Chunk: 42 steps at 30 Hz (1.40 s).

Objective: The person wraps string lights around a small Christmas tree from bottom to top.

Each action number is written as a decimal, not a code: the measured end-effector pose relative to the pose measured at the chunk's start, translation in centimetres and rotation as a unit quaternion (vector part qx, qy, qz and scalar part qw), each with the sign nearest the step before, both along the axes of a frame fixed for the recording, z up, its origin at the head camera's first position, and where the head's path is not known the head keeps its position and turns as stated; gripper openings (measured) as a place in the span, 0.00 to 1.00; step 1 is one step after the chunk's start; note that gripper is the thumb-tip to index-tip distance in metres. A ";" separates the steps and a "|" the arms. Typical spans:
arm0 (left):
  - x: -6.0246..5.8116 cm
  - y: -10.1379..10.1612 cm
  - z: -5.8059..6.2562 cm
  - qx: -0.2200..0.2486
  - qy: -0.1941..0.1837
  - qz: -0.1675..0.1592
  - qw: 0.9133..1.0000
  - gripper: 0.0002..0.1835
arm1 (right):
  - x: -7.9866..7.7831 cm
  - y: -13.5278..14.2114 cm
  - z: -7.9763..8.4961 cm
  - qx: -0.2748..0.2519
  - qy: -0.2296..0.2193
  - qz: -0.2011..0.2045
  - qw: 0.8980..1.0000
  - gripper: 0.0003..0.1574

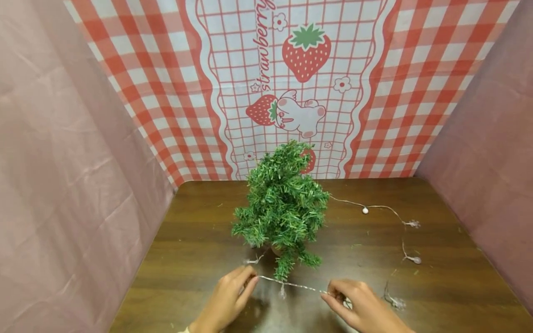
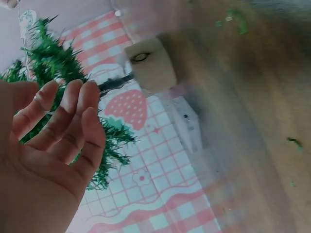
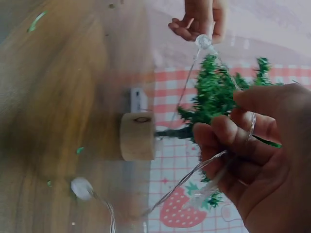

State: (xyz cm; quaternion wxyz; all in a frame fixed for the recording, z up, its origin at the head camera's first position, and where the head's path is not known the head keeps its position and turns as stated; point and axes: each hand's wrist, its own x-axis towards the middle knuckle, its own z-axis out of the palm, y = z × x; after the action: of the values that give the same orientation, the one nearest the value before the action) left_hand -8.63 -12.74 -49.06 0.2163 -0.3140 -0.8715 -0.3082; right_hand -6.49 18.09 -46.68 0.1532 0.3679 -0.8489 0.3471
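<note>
Clear light string [image 1: 300,286] stretched straight in front of upright green tree [image 1: 285,203].

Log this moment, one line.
left hand: holds light string | right hand: grips string | one bulb: between hands | tree: stands on table

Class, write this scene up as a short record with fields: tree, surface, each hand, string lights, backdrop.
Tree: green, on a wooden base
Surface: brown table
Left hand: pinches the string lights
Right hand: pinches the string lights
String lights: stretched between both hands; more lie right of the tree
Backdrop: red-and-white cloth with strawberries
</note>
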 end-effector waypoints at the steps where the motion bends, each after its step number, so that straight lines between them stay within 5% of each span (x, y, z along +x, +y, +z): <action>1: -0.1 0.0 0.3 0.012 -0.003 0.001 1.000 0.03 | 0.0 0.0 0.4 -0.016 0.007 0.004 1.000 0.16; 7: -0.5 0.3 1.3 0.050 -0.010 -0.027 0.998 0.07 | -0.1 -0.5 3.0 -0.118 0.115 0.021 0.986 0.15; 12: -0.7 1.0 2.0 0.061 -0.002 -0.029 0.998 0.07 | -0.2 -0.3 4.2 -0.138 0.174 0.008 0.975 0.09; 20: -0.8 2.2 3.0 0.033 0.012 0.003 0.999 0.05 | -0.2 1.1 4.9 -0.163 0.154 -0.039 0.974 0.09; 27: -1.0 2.8 3.3 0.026 0.041 0.046 0.998 0.05 | -0.7 1.8 5.5 -0.144 0.193 -0.085 0.967 0.06; 32: -1.1 3.0 3.5 0.019 0.066 0.078 0.995 0.04 | -1.0 2.8 4.2 -0.127 0.145 -0.102 0.976 0.07; 36: -1.3 3.3 3.6 0.016 0.084 0.097 0.992 0.03 | -0.9 4.1 3.3 -0.104 0.032 -0.122 0.987 0.10; 39: -1.5 3.5 3.8 0.017 0.090 0.106 0.990 0.03 | -0.8 5.1 3.4 -0.101 -0.068 -0.129 0.984 0.10; 42: -1.6 3.7 3.9 0.019 0.094 0.113 0.989 0.03 | -0.8 6.2 3.8 -0.101 -0.116 -0.145 0.977 0.09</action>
State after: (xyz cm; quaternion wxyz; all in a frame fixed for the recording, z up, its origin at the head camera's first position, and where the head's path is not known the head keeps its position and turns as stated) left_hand -10.22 -9.04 -45.17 0.3368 -0.2372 -0.8711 -0.2673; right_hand -7.34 24.32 -42.91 0.1383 0.1807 -0.8658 0.4457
